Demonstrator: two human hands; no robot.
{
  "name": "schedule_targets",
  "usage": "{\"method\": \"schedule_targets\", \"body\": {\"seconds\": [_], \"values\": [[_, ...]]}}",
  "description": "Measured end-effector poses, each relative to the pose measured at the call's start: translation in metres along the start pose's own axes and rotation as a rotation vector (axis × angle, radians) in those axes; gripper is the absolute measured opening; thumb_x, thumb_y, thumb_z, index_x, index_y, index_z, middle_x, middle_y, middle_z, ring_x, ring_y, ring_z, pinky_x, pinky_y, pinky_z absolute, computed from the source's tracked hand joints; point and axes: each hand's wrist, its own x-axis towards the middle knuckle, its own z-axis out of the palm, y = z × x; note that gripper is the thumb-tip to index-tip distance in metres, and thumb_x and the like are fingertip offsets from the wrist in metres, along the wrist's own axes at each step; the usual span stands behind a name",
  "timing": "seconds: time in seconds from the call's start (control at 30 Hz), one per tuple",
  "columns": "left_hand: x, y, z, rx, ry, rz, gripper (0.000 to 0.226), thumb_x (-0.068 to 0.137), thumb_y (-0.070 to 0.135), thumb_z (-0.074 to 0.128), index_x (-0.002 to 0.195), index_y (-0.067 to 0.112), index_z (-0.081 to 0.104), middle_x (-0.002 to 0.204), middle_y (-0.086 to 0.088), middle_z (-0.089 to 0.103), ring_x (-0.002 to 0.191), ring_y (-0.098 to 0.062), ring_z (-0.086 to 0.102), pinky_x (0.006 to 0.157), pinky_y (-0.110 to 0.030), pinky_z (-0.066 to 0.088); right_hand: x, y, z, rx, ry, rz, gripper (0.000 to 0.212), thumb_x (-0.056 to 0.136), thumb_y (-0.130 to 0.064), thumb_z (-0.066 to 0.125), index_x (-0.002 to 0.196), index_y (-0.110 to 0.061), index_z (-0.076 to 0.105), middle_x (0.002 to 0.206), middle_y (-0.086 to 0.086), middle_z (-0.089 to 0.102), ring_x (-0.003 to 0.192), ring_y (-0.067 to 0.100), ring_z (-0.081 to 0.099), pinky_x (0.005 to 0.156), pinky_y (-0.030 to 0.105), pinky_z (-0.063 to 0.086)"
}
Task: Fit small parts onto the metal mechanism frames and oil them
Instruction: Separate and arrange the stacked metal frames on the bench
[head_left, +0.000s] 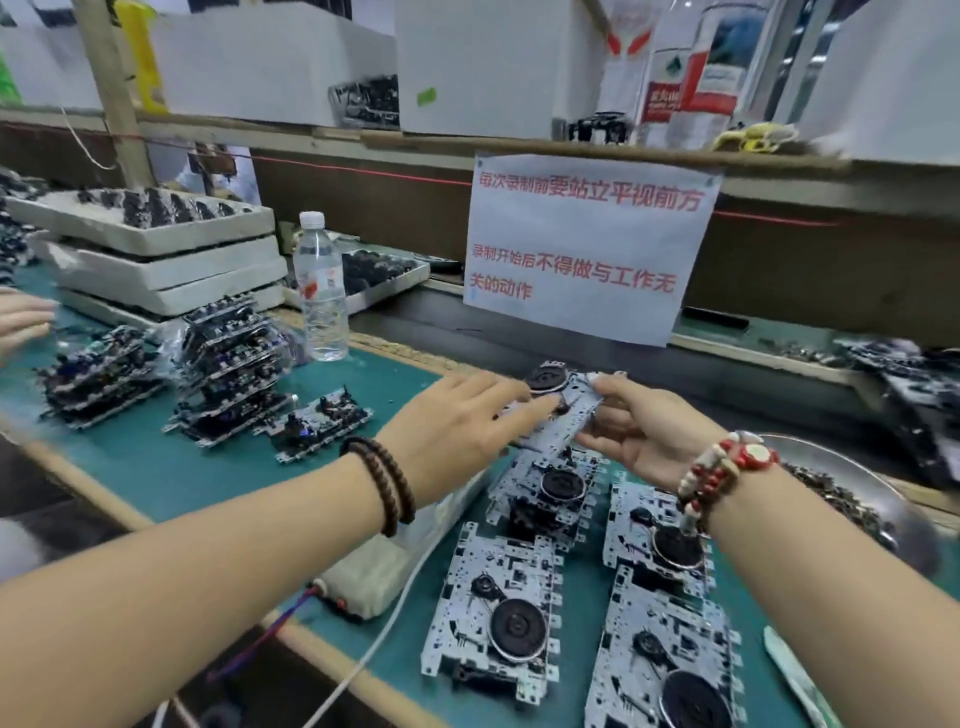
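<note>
A metal mechanism frame (563, 410) with a black wheel is lifted above the green mat, tilted. My right hand (639, 431) grips its right end between thumb and fingers. My left hand (462, 426) lies over its left side with the fingers stretched out, touching it. Several more frames lie flat on the mat below, among them a frame in the middle (545, 488), a frame at the front (498, 608) and a frame under my right wrist (660, 535). A metal bowl of small parts (852, 499) sits at the right.
Stacks of finished mechanisms (228, 379) and one single mechanism (322, 421) stand at the left. A water bottle (322, 291), white foam trays (156, 249), a paper notice (582, 244), a white box with wires (374, 571). Another person's hand (21, 317) is at the far left edge.
</note>
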Motion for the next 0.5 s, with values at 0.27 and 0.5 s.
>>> {"method": "schedule_targets", "body": {"seconds": [0.27, 0.5], "values": [[-0.018, -0.038, 0.018, -0.268, -0.307, -0.568, 0.060, 0.094, 0.039, 0.043, 0.145, 0.011, 0.025, 0.138, -0.010, 0.042, 0.125, -0.024, 0.039, 0.104, -0.032, 0.029, -0.029, -0.014, -0.094, -0.309, 0.259, 0.004, 0.008, 0.092, -0.014, 0.054, 0.087, -0.008, 0.057, 0.074, 0.005, 0.049, 0.069, 0.017, 0.048, 0.042, 0.024, 0.053], [-0.016, -0.044, 0.019, -0.607, -0.317, -0.779, 0.048, 0.098, 0.038, 0.030, 0.138, 0.015, 0.038, 0.140, -0.005, 0.044, 0.124, -0.020, 0.043, 0.092, -0.023, 0.030, -0.033, 0.002, -0.125, -0.355, 0.255, 0.118, 0.009, 0.095, -0.004, 0.046, 0.090, -0.002, 0.053, 0.073, 0.013, 0.063, 0.064, 0.022, 0.062, 0.045, 0.032, 0.056]]}}
